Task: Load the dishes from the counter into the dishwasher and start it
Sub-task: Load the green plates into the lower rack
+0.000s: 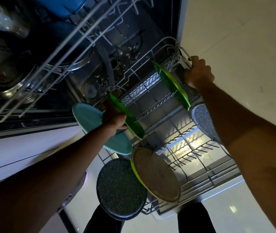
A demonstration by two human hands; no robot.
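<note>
Arms out over lower rack (206, 168), plates going in.
Left grip (115, 120) holds green plate (132, 123) on edge at rack's middle; right grip (198, 73) closed round rack's far rim. Rack also holds teal plate (90, 118), tan plate (155, 174), speckled plate (121, 189).

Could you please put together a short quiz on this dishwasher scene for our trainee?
1. True or false: the right hand holds a cup.
2. What does the left hand grip? A) a green plate B) a fork C) a glass
3. Fill in: the other green plate stands on edge in the lower ____.
Key: 1 false, it grips the rack's rim; 2 A; 3 rack.
</note>
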